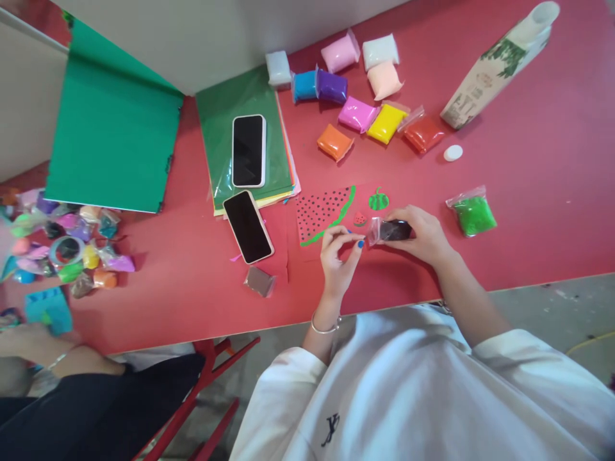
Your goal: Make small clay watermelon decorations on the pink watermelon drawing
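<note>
My right hand (420,234) grips a small clear bag of black clay (391,230) just above the red table (528,211). My left hand (339,253) is pinched at the bag's open left end, fingertips close together; whether it holds a bit of clay I cannot tell. Just beyond my hands lies a red paper watermelon slice (319,214) with black dots and a green clay rind. A tiny red clay slice (360,219) and a small green clay watermelon (378,200) sit beside it.
Several coloured clay bags (358,114) lie at the back, a green one (473,214) to the right, near a carton (494,67) and white cap (452,152). Two phones (248,150) (247,225) rest on and beside stacked coloured paper. Another person's hand (29,342) is at left by more clay bags.
</note>
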Action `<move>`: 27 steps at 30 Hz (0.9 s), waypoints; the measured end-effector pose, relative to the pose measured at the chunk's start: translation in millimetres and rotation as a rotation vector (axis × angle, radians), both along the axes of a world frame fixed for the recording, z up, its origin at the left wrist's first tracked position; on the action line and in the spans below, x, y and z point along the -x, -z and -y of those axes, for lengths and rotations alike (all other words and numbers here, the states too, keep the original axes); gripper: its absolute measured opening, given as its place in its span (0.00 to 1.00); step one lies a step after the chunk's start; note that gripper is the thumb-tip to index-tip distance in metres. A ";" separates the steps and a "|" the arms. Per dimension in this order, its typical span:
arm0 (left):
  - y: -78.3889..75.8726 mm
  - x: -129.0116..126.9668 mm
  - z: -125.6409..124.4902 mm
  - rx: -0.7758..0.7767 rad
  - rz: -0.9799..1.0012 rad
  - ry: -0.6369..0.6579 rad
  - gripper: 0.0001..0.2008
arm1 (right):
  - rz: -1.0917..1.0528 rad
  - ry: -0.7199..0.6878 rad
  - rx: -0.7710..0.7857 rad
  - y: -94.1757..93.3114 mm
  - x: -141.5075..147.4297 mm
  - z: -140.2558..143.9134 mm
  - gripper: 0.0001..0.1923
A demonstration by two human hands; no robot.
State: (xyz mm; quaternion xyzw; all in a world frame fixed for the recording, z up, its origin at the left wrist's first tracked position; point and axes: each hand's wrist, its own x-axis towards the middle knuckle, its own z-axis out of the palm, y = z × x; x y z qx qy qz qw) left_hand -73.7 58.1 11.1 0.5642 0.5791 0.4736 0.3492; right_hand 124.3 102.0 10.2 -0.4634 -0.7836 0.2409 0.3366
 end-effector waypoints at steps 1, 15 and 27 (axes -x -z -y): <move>0.0 0.1 0.1 -0.009 0.017 0.003 0.07 | -0.005 0.017 -0.010 0.9 -1.1 -0.3 0.18; -15.2 12.1 32.1 -0.037 -0.185 0.054 0.12 | -0.066 0.117 -0.011 3.2 -6.4 1.8 0.22; -27.1 -4.5 9.4 -0.153 -0.384 0.134 0.15 | -0.047 -0.054 -0.013 -1.6 0.8 5.2 0.18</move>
